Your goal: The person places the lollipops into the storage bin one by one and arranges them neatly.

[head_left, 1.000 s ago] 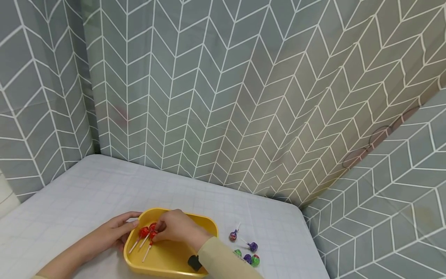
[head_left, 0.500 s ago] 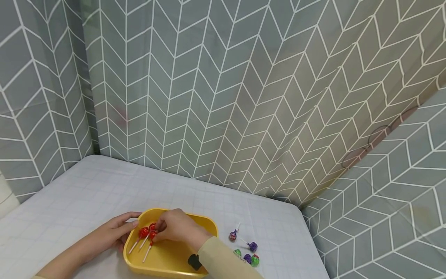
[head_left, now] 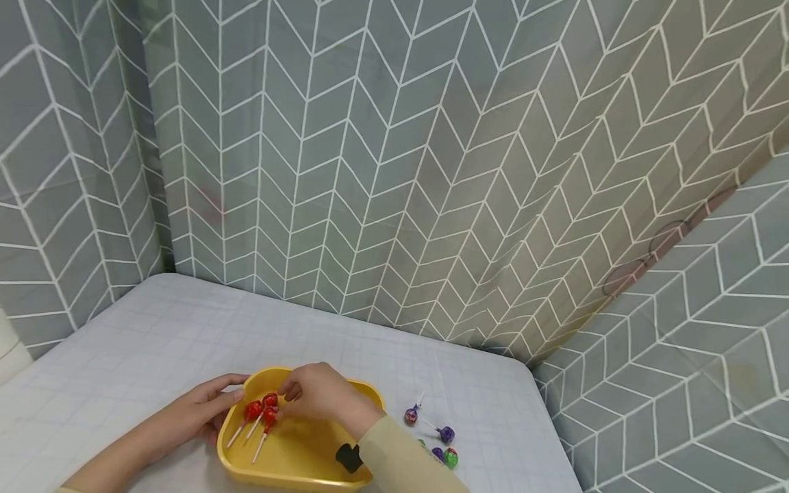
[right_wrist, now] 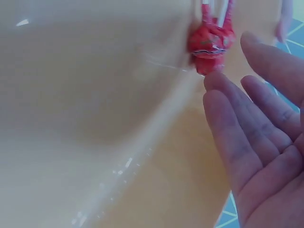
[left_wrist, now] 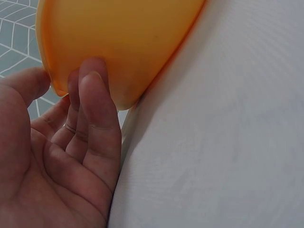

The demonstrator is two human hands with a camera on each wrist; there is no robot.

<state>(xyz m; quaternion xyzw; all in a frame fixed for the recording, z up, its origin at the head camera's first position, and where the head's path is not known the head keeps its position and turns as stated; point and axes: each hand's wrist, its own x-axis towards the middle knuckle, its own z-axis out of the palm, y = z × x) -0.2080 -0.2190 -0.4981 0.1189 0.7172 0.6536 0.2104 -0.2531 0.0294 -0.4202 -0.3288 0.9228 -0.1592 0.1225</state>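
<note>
Both hands (head_left: 206, 405) (head_left: 320, 394) flank the red lollipops (head_left: 253, 411) in the yellow tray (head_left: 298, 452).

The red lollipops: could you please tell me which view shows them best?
The head view: three red lollipops show there, heads and sticks, inside the yellow tray. The right wrist view cuts their sticks off at the top edge; the left wrist view shows none.

text: none readable | lollipop wrapper (right_wrist: 211, 42): print too blurred
</note>
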